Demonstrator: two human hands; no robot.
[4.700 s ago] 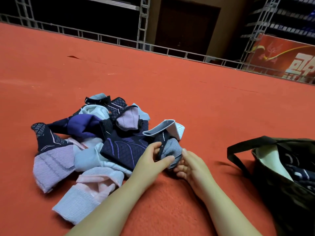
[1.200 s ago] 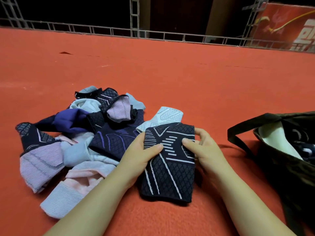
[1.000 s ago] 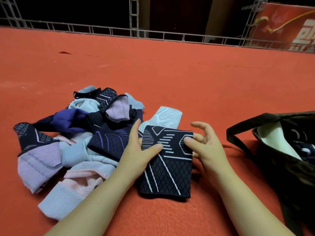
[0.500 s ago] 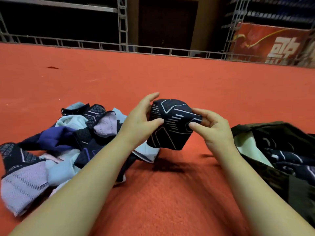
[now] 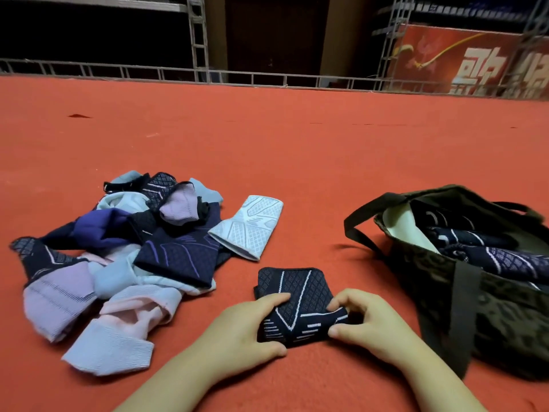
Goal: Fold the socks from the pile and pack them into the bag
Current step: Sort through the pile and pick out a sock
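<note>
A folded dark navy sock [image 5: 300, 295] with white lines lies on the red carpet in front of me. My left hand [image 5: 246, 331] grips its left side, fingers curled over the top and thumb under the near edge. My right hand [image 5: 365, 319] pinches its right end. A pile of socks [image 5: 113, 248] in navy, lilac, pink and pale blue lies to the left. A pale grey sock [image 5: 249, 227] lies at the pile's right edge. A dark camouflage bag [image 5: 475, 301] stands open on the right, with folded navy socks [image 5: 487, 251] inside.
Red carpet [image 5: 297, 150] stretches ahead to a metal truss rail [image 5: 237, 77] at its far edge. A red banner [image 5: 463, 60] hangs at the back right. The bag's strap [image 5: 356, 218] loops out toward the socks.
The navy sock was spread flat, then lifted and folded between both hands. It now rests on the carpet again as a smaller bundle, closer to me, with both hands still on it.
</note>
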